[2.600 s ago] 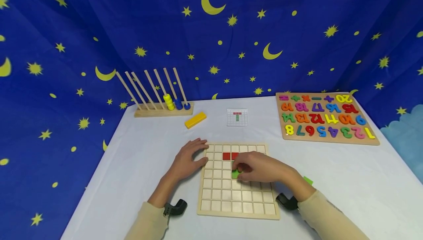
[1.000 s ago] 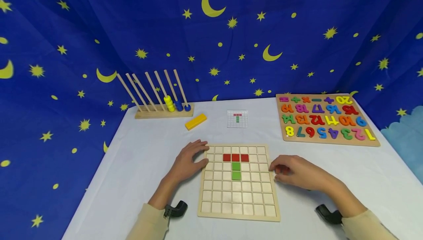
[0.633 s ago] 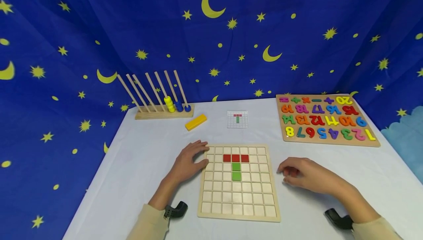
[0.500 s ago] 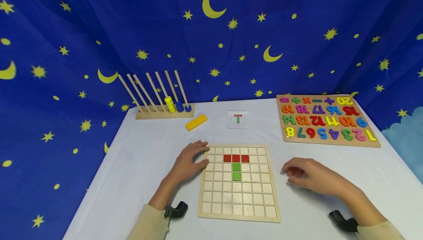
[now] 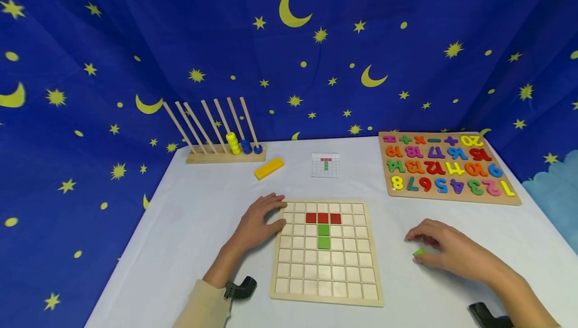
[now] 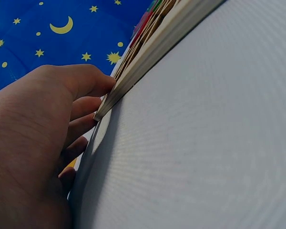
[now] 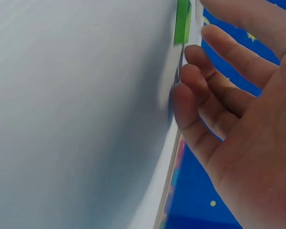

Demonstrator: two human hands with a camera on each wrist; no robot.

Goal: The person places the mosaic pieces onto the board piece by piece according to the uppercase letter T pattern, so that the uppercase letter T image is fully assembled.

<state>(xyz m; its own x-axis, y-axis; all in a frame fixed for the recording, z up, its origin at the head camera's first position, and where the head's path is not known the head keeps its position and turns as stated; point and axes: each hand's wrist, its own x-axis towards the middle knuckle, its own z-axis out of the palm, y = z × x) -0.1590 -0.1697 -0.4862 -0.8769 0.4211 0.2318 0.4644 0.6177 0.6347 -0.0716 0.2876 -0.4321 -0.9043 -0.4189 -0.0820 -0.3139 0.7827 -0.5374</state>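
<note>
My left hand (image 5: pixel 257 222) rests at the left edge of a wooden grid board (image 5: pixel 327 301), fingertips and thumb touching its rim. In the left wrist view, the fingers (image 6: pixel 88 81) lie loosely against the board's side. Three red tiles (image 5: pixel 322 218) form a row in the board's upper part, and two green tiles (image 5: pixel 323 242) run down from the middle one. To the right of the board, my right hand (image 5: pixel 456 250) hovers low with fingers spread around a loose green tile (image 5: pixel 419 252) on the table. The right wrist view shows this green tile (image 7: pixel 182 21) between thumb and fingers, apparently not gripped.
A small pattern card (image 5: pixel 326 166) lies behind the board. A yellow block (image 5: pixel 269 168) and a peg stand with rings (image 5: pixel 226 156) are at the back left. A number puzzle board (image 5: pixel 451 167) is at the back right, before a starry blue curtain (image 5: pixel 226 27).
My right hand has left the green tiles on the board and moved right to the loose green tile, uncovering the third red tile. The left hand stays put.
</note>
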